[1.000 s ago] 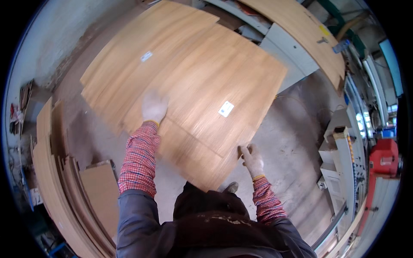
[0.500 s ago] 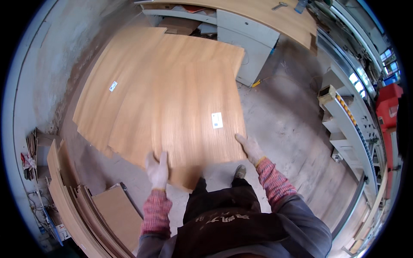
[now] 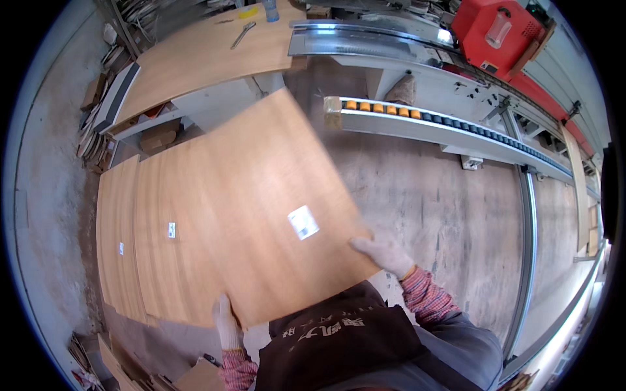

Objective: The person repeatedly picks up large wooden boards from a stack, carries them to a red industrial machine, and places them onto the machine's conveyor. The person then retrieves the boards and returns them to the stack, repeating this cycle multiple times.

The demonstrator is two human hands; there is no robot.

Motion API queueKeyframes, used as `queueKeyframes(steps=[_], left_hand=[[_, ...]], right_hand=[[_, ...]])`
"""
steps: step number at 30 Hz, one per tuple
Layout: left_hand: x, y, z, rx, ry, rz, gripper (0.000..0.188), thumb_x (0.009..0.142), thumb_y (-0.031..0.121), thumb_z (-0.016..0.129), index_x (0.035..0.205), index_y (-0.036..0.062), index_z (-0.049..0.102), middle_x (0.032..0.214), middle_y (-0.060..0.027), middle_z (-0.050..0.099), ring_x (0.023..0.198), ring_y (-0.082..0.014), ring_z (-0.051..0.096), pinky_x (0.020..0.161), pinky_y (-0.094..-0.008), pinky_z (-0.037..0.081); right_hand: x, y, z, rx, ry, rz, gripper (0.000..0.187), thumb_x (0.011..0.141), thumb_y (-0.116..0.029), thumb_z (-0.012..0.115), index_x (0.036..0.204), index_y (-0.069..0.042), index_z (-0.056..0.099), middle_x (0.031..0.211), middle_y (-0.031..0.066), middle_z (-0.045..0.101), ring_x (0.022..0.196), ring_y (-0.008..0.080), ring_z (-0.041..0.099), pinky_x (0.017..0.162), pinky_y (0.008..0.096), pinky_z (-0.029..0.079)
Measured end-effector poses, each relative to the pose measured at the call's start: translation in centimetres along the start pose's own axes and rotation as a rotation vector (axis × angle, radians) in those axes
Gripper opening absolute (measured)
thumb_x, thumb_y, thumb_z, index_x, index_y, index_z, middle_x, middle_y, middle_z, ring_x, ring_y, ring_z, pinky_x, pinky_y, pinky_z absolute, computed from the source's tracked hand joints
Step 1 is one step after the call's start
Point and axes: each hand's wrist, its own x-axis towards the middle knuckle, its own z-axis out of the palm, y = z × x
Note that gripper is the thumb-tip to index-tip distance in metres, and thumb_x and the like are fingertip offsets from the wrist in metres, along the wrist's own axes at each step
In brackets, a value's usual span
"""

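A wide wood-grain panel (image 3: 254,189) with a white label (image 3: 303,223) is held tilted in front of my body. My right hand (image 3: 383,254), in a pale glove, is closed on its right edge near the near corner, thumb on top and fingers hidden beneath. At its near left corner my left hand (image 3: 227,322), gloved too, grips the edge, with most of its fingers hidden under the board. Beyond the left hand lie similar wood-grain panels (image 3: 147,274) bearing small labels, partly covered by the held one.
A worktable (image 3: 202,55) with a wrench (image 3: 243,35) stands at the far left. To the right runs a roller rail (image 3: 450,127) with orange and black rollers, before a red machine (image 3: 499,32). Boards (image 3: 120,365) lean at the lower left, beside the wall (image 3: 45,176).
My view has swung to the right, bringing the roller rail and red machine further in. The held panel has come up closer to me and turned, separating more from the panels beneath.
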Motion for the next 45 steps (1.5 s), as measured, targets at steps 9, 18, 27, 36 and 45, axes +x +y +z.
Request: queueKeyframes(steps=[9, 18, 27, 36, 45], left_hand=[[10.3, 11.0, 24.2, 0.177, -0.499, 0.378, 0.041, 0.103, 0.026, 0.057, 0.123, -0.0080, 0.065, 0.112, -0.0107, 0.071, 0.100, -0.0175, 0.064, 0.090, -0.0347, 0.051], [12.9, 12.2, 39.9, 0.014, -0.702, 0.141, 0.037, 0.103, 0.021, 0.059, 0.124, -0.0087, 0.064, 0.110, -0.0097, 0.070, 0.097, -0.0146, 0.065, 0.086, -0.0305, 0.052], [13.1, 12.8, 48.5, -0.151, -0.795, -0.133, 0.035, 0.106, 0.023, 0.055, 0.124, -0.0049, 0.064, 0.118, -0.0105, 0.068, 0.105, -0.0177, 0.066, 0.089, -0.0318, 0.054], [16.2, 19.0, 43.7, 0.389, -0.621, 0.445, 0.030, 0.107, 0.028, 0.051, 0.116, 0.0032, 0.066, 0.082, -0.0074, 0.068, 0.058, -0.0124, 0.061, 0.050, -0.0259, 0.050], [25.4, 22.6, 60.0, 0.251, -0.802, 0.212, 0.052, 0.101, 0.033, 0.064, 0.139, -0.0019, 0.055, 0.119, -0.0127, 0.067, 0.098, -0.0217, 0.069, 0.078, -0.0338, 0.057]], right_hand=[[3.1, 6.6, -14.4, 0.511, 0.491, 0.125, 0.049, 0.094, -0.027, 0.070, 0.125, 0.010, 0.065, 0.112, 0.0121, 0.072, 0.094, 0.0152, 0.069, 0.081, 0.0322, 0.056], [5.8, 8.3, -25.2, -0.159, 0.746, 0.459, 0.050, 0.092, -0.034, 0.073, 0.122, 0.006, 0.065, 0.110, 0.0148, 0.073, 0.098, 0.0295, 0.070, 0.088, 0.0411, 0.055], [12.8, -1.3, -13.6, -0.717, 0.764, -0.268, 0.048, 0.075, -0.030, 0.082, 0.111, -0.004, 0.065, 0.110, 0.0150, 0.067, 0.110, 0.0352, 0.063, 0.096, 0.0476, 0.051], [18.3, 1.6, -14.8, -0.671, 1.103, -0.372, 0.025, 0.077, -0.024, 0.074, 0.095, -0.008, 0.066, 0.098, 0.0079, 0.066, 0.100, 0.0298, 0.063, 0.091, 0.0475, 0.050], [19.9, 1.0, -16.8, -0.573, 1.004, -0.331, 0.022, 0.080, -0.023, 0.075, 0.096, -0.011, 0.067, 0.100, 0.0073, 0.067, 0.102, 0.0297, 0.064, 0.087, 0.0468, 0.051]])
